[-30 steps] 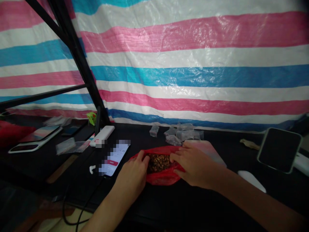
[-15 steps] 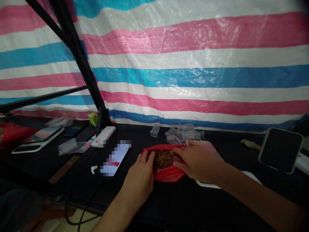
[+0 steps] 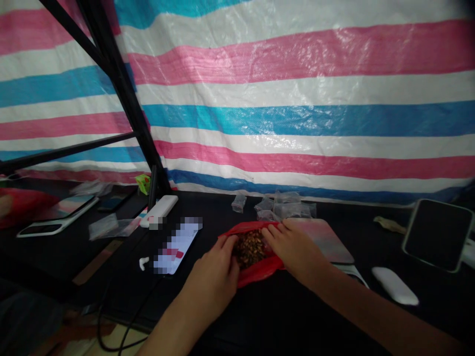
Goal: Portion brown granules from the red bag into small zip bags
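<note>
My left hand (image 3: 215, 271) is curled, its fingers (image 3: 227, 245) gripping one edge of a red plastic bag (image 3: 260, 273). My right hand (image 3: 293, 249) is bent over the opposite edge, fingers slightly spread and pinching the plastic. Brown seeds (image 3: 249, 249) show in the open mouth between my hands. The bag lies on a black table (image 3: 260, 316), just beside a pink pad (image 3: 319, 235).

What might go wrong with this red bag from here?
The red plastic bag lies open between the left hand and right hand, so the brown granules might spill onto the black tabletop. The phone lies close by and could catch any spill.
</note>
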{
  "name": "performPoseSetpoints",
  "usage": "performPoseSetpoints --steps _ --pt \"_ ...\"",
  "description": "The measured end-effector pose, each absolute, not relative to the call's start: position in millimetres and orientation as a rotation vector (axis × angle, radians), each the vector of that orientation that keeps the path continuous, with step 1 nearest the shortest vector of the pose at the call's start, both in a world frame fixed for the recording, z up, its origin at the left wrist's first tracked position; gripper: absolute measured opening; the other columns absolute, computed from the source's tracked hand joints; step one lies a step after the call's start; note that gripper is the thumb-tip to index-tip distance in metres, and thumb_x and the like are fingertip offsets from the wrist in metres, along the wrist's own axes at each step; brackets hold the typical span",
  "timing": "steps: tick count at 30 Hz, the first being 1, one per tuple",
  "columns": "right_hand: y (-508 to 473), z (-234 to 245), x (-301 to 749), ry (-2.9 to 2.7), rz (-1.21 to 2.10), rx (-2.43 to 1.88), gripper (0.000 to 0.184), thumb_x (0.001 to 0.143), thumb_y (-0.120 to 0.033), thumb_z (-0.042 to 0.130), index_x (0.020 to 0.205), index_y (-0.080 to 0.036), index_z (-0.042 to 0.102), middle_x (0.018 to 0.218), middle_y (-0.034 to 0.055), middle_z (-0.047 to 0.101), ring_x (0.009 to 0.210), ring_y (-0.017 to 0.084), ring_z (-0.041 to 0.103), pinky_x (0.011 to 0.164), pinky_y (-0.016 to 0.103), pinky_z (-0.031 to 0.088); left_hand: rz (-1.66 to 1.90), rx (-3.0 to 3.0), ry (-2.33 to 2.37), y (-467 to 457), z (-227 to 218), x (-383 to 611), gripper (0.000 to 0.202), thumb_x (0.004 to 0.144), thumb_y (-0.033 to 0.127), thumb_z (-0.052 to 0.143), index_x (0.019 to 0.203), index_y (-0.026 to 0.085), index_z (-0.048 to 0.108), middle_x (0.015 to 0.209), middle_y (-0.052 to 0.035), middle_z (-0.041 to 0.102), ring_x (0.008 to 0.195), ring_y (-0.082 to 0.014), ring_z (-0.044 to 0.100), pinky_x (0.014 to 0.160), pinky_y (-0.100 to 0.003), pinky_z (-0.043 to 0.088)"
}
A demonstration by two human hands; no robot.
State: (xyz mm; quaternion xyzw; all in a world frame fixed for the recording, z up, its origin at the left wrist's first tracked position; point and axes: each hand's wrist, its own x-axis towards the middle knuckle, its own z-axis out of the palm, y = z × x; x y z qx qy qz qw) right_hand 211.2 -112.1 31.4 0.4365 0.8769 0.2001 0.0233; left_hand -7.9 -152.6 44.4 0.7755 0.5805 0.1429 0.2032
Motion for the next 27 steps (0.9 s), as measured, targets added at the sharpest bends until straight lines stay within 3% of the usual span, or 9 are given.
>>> performPoseSetpoints --steps 2,6,9,11,13,18,21,24,27 --pt "-111.8 37.0 219.6 2.857 0.473 1.339 0.033 0.080 -0.011 0.068 0.112 -0.016 0.069 0.109 0.0124 0.075 0.097 0.029 0.069 0.087 0.041 0.044 0.577 2.161 1.554 -145.1 44.8 -10.6 0.040 0.095 0.017 0.044 0.129 0.022 0.065 0.129 -0.0111 0.069 0.112 -0.0261 0.070 0.100 -0.039 0.052" --pt "-100.0 60.5 244.4 3.150 0.134 1.448 0.033 0.090 -0.007 0.053 0.110 -0.025 0.071 0.114 0.0056 0.073 0.106 0.023 0.065 0.094 0.038 0.043 0.843 2.163 1.426 -132.6 59.6 -13.5 0.029 0.096 0.018 0.045 0.108 0.025 0.071 0.108 -0.0042 0.075 0.100 -0.0211 0.071 0.089 -0.033 0.052" --pt "-79.1 68.4 269.6 3.077 0.309 1.698 0.033 0.091 -0.010 0.051 0.113 -0.024 0.071 0.117 0.0073 0.072 0.111 0.026 0.063 0.096 0.041 0.045 1.000 2.202 1.383 -121.5 74.5 -10.5 0.024 0.094 0.016 0.049 0.099 0.024 0.071 0.101 -0.0022 0.075 0.097 -0.0196 0.070 0.086 -0.031 0.050" --pt "-64.0 63.7 286.8 2.917 0.456 1.744 0.030 0.093 -0.022 0.057 0.120 -0.023 0.070 0.120 0.0096 0.072 0.114 0.031 0.063 0.095 0.046 0.045 1.091 2.206 1.386 -109.7 79.7 -6.6 0.023 0.094 0.016 0.051 0.099 0.025 0.072 0.100 -0.0008 0.075 0.095 -0.0188 0.070 0.083 -0.030 0.050" --pt "-51.2 54.3 301.1 2.801 0.492 1.701 0.040 0.090 -0.029 0.065 0.129 -0.021 0.067 0.125 0.0115 0.072 0.116 0.034 0.063 0.095 0.047 0.045 1.148 2.191 1.382 -94.6 80.1 -1.8 0.023 0.094 0.017 0.052 0.099 0.025 0.073 0.101 -0.0003 0.076 0.093 -0.0185 0.070 0.080 -0.029 0.049" --pt "-35.1 48.5 312.9 2.628 0.572 1.787 0.022 0.092 -0.021 0.059 0.111 -0.018 0.071 0.108 0.0108 0.078 0.105 0.031 0.070 0.095 0.047 0.044 1.172 2.164 1.372 -58.1 72.0 7.5 0.022 0.095 0.024 0.053 0.097 0.023 0.075 0.094 -0.0024 0.077 0.078 -0.0181 0.068 0.072 -0.030 0.048" --pt "-37.6 65.3 298.9 2.683 0.686 2.124 0.022 0.095 -0.025 0.054 0.110 -0.017 0.068 0.104 0.0126 0.078 0.098 0.031 0.072 0.089 0.045 0.047 1.062 2.123 1.330 -47.9 68.8 8.8 0.026 0.094 0.036 0.060 0.111 0.021 0.073 0.099 -0.0061 0.076 0.077 -0.0196 0.067 0.073 -0.033 0.050" --pt "-49.0 81.5 266.8 2.993 0.258 2.360 0.019 0.094 -0.033 0.058 0.109 -0.021 0.063 0.097 0.0077 0.078 0.088 0.027 0.073 0.076 0.036 0.050 0.967 2.012 1.089 -45.2 67.7 12.2 0.052 0.088 0.049 0.070 0.131 0.020 0.064 0.119 -0.0119 0.072 0.095 -0.0237 0.068 0.082 -0.035 0.052" --pt "-65.1 87.6 228.4 3.196 -0.377 2.085 0.014 0.095 -0.034 0.060 0.105 -0.025 0.062 0.093 0.0025 0.077 0.083 0.022 0.073 0.074 0.032 0.051 1.004 1.820 0.753 -43.6 69.4 20.6 0.052 0.093 0.052 0.065 0.134 0.021 0.062 0.122 -0.0109 0.071 0.109 -0.0238 0.066 0.093 -0.035 0.052"
